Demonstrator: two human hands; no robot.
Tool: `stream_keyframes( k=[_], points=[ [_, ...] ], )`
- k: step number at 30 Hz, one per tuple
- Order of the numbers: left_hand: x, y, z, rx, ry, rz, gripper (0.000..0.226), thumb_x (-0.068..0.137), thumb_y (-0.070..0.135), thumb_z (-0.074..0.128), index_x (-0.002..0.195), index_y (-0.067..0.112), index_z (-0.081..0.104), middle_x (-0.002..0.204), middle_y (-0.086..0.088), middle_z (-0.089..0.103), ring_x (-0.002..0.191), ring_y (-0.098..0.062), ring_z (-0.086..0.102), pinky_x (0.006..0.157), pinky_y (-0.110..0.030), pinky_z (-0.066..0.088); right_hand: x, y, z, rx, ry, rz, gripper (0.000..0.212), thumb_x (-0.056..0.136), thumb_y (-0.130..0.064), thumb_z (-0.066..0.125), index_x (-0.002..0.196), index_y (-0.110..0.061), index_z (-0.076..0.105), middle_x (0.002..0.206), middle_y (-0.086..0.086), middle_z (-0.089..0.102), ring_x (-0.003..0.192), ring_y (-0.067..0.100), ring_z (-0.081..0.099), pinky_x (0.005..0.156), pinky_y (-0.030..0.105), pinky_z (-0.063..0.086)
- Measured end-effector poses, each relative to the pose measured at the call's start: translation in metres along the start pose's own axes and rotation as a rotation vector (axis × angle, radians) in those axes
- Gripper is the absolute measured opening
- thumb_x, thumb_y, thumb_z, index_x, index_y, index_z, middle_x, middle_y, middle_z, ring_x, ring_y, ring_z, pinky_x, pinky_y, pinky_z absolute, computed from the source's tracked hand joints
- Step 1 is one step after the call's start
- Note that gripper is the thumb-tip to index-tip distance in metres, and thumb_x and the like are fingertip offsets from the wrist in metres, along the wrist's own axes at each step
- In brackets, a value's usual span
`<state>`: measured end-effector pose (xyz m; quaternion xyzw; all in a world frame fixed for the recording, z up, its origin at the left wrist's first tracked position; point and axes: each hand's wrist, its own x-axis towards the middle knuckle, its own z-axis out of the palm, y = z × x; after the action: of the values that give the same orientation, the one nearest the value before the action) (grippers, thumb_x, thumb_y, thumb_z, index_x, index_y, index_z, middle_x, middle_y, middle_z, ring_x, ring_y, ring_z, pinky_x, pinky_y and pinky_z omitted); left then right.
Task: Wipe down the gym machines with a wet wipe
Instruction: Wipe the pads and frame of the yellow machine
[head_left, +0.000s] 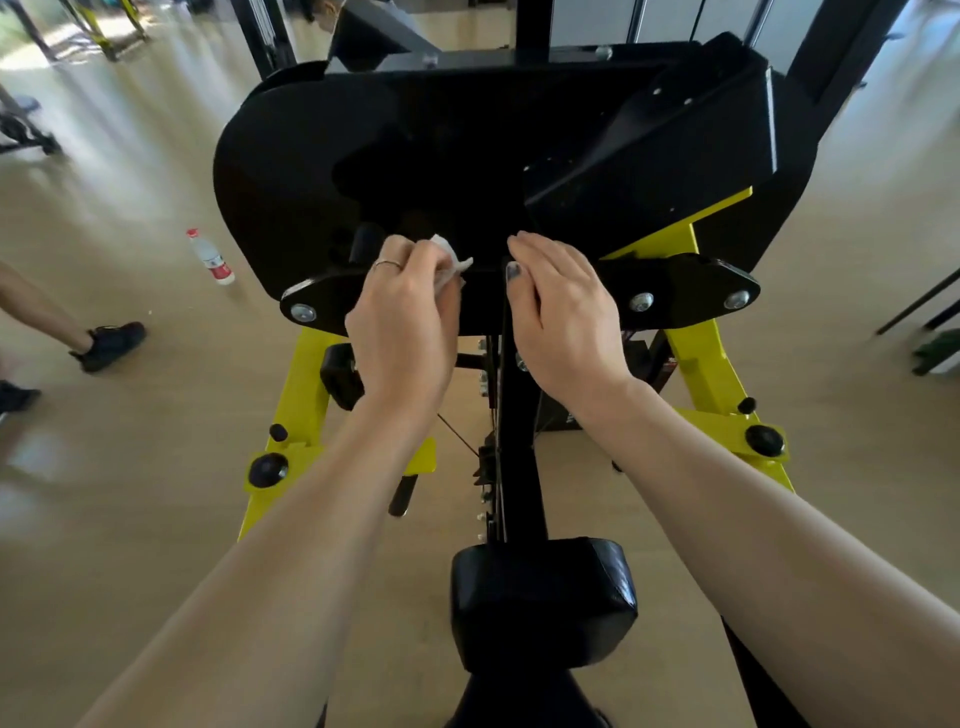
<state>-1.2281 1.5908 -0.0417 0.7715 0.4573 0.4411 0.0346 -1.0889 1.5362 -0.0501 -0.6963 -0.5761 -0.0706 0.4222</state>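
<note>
A black and yellow gym machine (467, 156) fills the middle of the view, with a wide black top housing and a black cross plate (675, 296) bolted below it. My left hand (405, 322) grips a crumpled white wet wipe (449, 260) against the lower edge of the black housing. My right hand (566, 317) rests on the cross plate beside the central black post (519, 441), fingers together and slightly bent, holding nothing. A black padded seat (540, 597) sits below my forearms.
A plastic water bottle (210, 257) with a red label lies on the wooden floor to the left. Another person's leg and black shoe (111, 343) stand at the left edge. Yellow frame legs (296, 405) spread to both sides. More equipment stands in the background.
</note>
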Motion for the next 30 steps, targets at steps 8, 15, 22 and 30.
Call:
stream_keyframes(
  k=[8,15,22,30],
  points=[
    [-0.024,0.025,0.053,-0.270,0.126,-0.179,0.015,0.097,0.007,0.056,0.083,0.003,0.062,0.090,-0.003,0.049,0.071,-0.011,0.040,0.059,-0.013,0.030,0.000,-0.002,0.006,0.028,0.069,0.011,0.041,0.106,-0.023,0.040,0.133,-0.005,0.064,0.136,0.006,0.065,0.132,0.018,0.053,0.111,0.020,0.035],
    [-0.053,0.007,0.064,-0.363,0.005,-0.496,0.009,0.094,0.017,0.069,0.088,0.010,0.068,0.090,0.002,0.065,0.078,-0.014,0.060,0.070,-0.021,0.049,0.001,-0.001,0.010,0.017,0.096,-0.011,0.044,0.105,-0.024,0.037,0.132,-0.003,0.065,0.134,0.007,0.066,0.131,0.020,0.054,0.113,0.024,0.038],
    [-0.035,0.008,0.066,-1.486,0.094,-1.494,0.024,0.097,-0.001,0.060,0.121,-0.001,0.060,0.118,-0.017,0.070,0.104,-0.023,0.072,0.095,-0.034,0.058,-0.001,0.001,0.011,0.015,0.100,-0.014,0.043,0.106,-0.024,0.037,0.133,-0.005,0.065,0.134,0.005,0.065,0.131,0.018,0.054,0.113,0.022,0.037],
    [-0.026,-0.041,0.033,-1.496,0.278,-1.465,0.022,0.098,0.000,0.060,0.119,0.000,0.061,0.110,-0.013,0.071,0.090,-0.017,0.073,0.068,-0.023,0.061,0.000,0.003,0.014,0.021,0.138,-0.032,0.042,0.106,-0.023,0.039,0.131,-0.005,0.066,0.131,0.006,0.067,0.128,0.019,0.056,0.111,0.026,0.042]
  ],
)
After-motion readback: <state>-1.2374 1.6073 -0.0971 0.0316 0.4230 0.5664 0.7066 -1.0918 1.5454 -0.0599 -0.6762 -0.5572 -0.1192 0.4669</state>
